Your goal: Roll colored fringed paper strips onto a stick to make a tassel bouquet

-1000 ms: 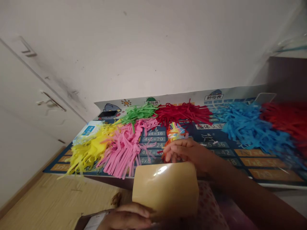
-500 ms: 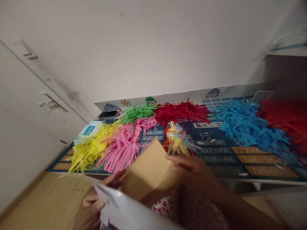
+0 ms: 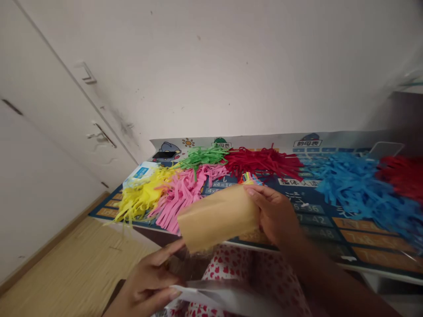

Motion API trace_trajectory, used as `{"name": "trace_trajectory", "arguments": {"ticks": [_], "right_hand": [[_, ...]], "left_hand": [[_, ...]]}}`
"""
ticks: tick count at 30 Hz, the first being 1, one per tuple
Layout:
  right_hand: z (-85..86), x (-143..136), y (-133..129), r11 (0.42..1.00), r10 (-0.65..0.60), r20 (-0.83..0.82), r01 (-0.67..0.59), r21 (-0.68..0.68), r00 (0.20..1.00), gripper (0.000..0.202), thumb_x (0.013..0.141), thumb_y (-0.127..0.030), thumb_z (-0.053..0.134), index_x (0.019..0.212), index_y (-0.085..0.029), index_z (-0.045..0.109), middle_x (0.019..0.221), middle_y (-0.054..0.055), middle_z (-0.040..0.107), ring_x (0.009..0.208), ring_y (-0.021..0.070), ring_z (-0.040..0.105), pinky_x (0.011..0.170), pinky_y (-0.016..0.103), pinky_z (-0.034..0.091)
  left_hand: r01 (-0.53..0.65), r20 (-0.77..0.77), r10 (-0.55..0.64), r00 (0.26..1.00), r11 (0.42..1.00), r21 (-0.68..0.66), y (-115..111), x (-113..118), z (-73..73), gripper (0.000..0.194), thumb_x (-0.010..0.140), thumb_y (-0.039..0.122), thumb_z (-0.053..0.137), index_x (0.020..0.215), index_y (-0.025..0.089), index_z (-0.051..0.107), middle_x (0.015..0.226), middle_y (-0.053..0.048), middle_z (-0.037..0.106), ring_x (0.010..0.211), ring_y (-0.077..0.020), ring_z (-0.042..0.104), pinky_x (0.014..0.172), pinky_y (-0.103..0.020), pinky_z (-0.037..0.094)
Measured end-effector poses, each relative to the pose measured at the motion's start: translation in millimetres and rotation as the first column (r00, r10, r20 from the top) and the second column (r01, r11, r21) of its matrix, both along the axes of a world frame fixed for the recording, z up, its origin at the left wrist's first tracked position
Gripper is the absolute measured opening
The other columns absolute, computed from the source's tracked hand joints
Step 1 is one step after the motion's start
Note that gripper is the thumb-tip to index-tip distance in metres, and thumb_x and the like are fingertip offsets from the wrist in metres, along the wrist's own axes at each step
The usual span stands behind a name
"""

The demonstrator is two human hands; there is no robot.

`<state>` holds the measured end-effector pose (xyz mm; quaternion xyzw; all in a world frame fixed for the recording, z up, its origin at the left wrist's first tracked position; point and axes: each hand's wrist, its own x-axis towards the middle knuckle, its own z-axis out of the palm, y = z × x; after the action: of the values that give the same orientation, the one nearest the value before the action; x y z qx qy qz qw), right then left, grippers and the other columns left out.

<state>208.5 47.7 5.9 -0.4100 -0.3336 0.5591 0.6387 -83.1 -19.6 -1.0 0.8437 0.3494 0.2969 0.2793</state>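
Observation:
My right hand (image 3: 279, 215) pinches the right end of a tan kraft paper piece (image 3: 218, 215), thumb on top and fingers curled behind it. The paper is tilted above the table's front edge; whether it is a folded sheet or an envelope I cannot tell. Lower down, my left hand (image 3: 153, 279) grips a thin white sheet (image 3: 211, 296) between thumb and fingers, over my lap. Its index finger points up close to the paper's lower left corner. Behind the paper, the top of a multicoloured strip bundle (image 3: 250, 178) shows.
Shredded paper strips lie in piles: yellow (image 3: 145, 193), pink (image 3: 181, 193), green (image 3: 205, 156), dark red (image 3: 264, 160), blue (image 3: 357, 185) and red (image 3: 403, 174). A white-and-blue packet (image 3: 140, 172) and a phone (image 3: 164, 155) are at the left. A printed chart (image 3: 313, 220) covers the table.
The tan paper has swung from upright to nearly level and shifted right. The white sheet has dropped lower, with my left hand moving down and right. The view has shifted left.

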Motion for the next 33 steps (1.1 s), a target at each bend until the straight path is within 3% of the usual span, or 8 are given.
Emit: {"name": "trace_trajectory", "arguments": {"ticks": [6,10,13,16,18,24,30,33], "right_hand": [[-6.8,3,-10,0.982,0.055,0.334,-0.111,0.152,0.941,0.046,0.081,-0.049,0.065,0.120,-0.024,0.065,0.117,0.009,0.068,0.101,0.0277,0.065,0.085,0.040,0.052],[-10.3,29,-29,0.740,-0.214,0.800,-0.441,0.507,0.561,0.042,0.085,-0.039,0.065,0.126,-0.029,0.061,0.151,0.005,0.038,0.139,0.0306,0.032,0.111,0.047,0.032],[-9.8,36,-33,0.594,-0.307,0.862,-0.626,0.505,0.404,0.025,0.089,-0.024,0.061,0.113,-0.026,0.065,0.135,0.005,0.057,0.137,0.0261,0.035,0.111,0.046,0.030],[-7.2,29,-27,0.545,-0.299,0.848,-0.651,0.528,0.437,0.013,0.092,-0.022,0.057,0.101,-0.025,0.067,0.106,0.002,0.072,0.115,0.0207,0.058,0.109,0.043,0.032],[-2.8,23,-23,0.580,-0.257,0.839,-0.618,0.531,0.480,0.014,0.094,-0.025,0.054,0.096,-0.025,0.068,0.093,0.001,0.074,0.096,0.0185,0.066,0.102,0.041,0.040],[19.0,19,-19,0.891,-0.089,0.887,-0.362,0.275,0.454,0.024,0.084,-0.032,0.060,0.104,-0.025,0.071,0.098,0.003,0.075,0.085,0.0218,0.070,0.074,0.031,0.053],[23.6,7,-18,0.875,0.050,0.895,-0.452,0.174,0.443,0.026,0.081,-0.031,0.064,0.105,-0.027,0.072,0.101,0.001,0.074,0.089,0.0232,0.070,0.080,0.033,0.054],[21.5,2,-24,0.849,0.066,0.890,-0.494,0.188,0.452,0.024,0.080,-0.034,0.065,0.102,-0.028,0.074,0.098,0.001,0.075,0.086,0.0228,0.070,0.076,0.032,0.056]], "left_hand": [[0.050,0.087,-0.041,0.995,0.993,-0.109,4,21,3.8,0.023,0.091,0.025,0.054,0.091,0.018,0.076,0.083,-0.008,0.073,0.075,-0.0177,0.068,0.067,-0.021,0.050],[0.000,0.203,0.024,0.979,0.993,-0.114,7,9,-2.2,0.028,0.091,0.034,0.057,0.080,0.016,0.076,0.072,-0.006,0.069,0.065,-0.0156,0.065,0.061,-0.021,0.048],[0.039,0.280,-0.003,0.960,0.992,-0.122,9,8,-3.7,0.038,0.089,0.041,0.058,0.069,0.013,0.074,0.063,-0.006,0.064,0.057,-0.0144,0.061,0.057,-0.021,0.047],[0.071,0.351,-0.026,0.936,0.991,-0.118,11,10,0.4,0.037,0.087,0.042,0.060,0.067,0.014,0.075,0.063,-0.006,0.065,0.057,-0.0146,0.060,0.057,-0.022,0.048],[0.053,0.323,-0.019,0.946,0.994,-0.095,11,4,4.7,0.033,0.087,0.041,0.060,0.073,0.016,0.077,0.073,-0.009,0.069,0.064,-0.0177,0.064,0.063,-0.025,0.051],[-0.084,0.134,0.074,0.988,0.994,0.069,0,-38,19.4,0.020,0.082,0.025,0.061,0.072,0.021,0.078,0.101,-0.010,0.070,0.106,-0.0272,0.060,0.099,-0.037,0.046],[0.082,-0.175,-0.066,0.982,0.993,0.084,-2,-7,51.6,0.016,0.084,0.026,0.063,0.084,0.028,0.078,0.149,-0.005,0.043,0.137,-0.0320,0.039,0.113,-0.047,0.029],[0.209,-0.161,-0.214,0.963,0.977,-0.050,8,21,60.5,0.015,0.085,0.024,0.063,0.085,0.024,0.077,0.126,-0.012,0.064,0.125,-0.0298,0.053,0.107,-0.040,0.039]]}}
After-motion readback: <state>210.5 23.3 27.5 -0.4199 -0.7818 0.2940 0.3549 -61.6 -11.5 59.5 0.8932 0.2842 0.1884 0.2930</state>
